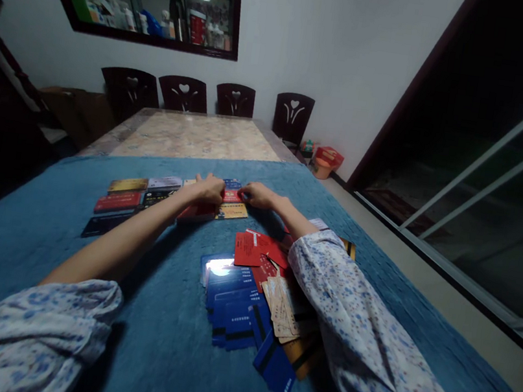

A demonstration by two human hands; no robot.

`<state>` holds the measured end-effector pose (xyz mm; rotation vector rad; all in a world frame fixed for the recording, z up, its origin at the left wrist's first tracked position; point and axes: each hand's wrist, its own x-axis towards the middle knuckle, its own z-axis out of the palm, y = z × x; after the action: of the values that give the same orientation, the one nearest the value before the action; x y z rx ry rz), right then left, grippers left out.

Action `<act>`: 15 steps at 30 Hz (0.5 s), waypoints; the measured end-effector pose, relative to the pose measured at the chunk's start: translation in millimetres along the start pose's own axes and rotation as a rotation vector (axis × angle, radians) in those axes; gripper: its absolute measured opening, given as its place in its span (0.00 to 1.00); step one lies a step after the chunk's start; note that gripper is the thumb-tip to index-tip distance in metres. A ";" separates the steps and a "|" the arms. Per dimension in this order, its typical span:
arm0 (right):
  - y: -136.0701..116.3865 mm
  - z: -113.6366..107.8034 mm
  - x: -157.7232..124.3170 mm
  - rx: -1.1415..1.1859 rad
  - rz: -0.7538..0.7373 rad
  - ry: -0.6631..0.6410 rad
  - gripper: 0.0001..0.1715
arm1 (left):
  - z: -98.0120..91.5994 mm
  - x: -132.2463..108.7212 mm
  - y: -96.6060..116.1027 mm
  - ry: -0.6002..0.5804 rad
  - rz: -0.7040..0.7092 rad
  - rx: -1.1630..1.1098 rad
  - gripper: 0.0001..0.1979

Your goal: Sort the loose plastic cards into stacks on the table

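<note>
A red card [232, 196] lies between my two hands at the far end of the card rows. My left hand [211, 188] is closed at its left edge, with the fingertips partly hidden. At the right edge, my right hand [260, 194] pinches it with bent fingers. Just in front is a yellow card [232, 211], and blue cards [232, 183] show behind. Left of my left hand are a gold card [128, 185], a red card [118, 202], a silver card [165, 183] and dark cards [107, 224], partly covered by my forearm.
Loose blue cards [233, 303], red cards [248, 250] and beige tagged cards [280, 307] lie in a spread pile beneath my right forearm. A blue cloth [156, 337] covers the near table. Several dark chairs [183, 94] stand along the far side.
</note>
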<state>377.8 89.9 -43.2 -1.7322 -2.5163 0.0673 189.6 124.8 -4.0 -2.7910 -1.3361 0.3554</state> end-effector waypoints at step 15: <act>-6.0 -10.2 -11.7 0.013 0.072 -0.011 0.32 | -5.1 -11.3 8.5 0.106 0.008 0.004 0.20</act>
<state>377.4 76.8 -33.1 -1.8219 -2.4553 0.0988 190.3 111.0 2.2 -2.7694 -1.3004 0.2071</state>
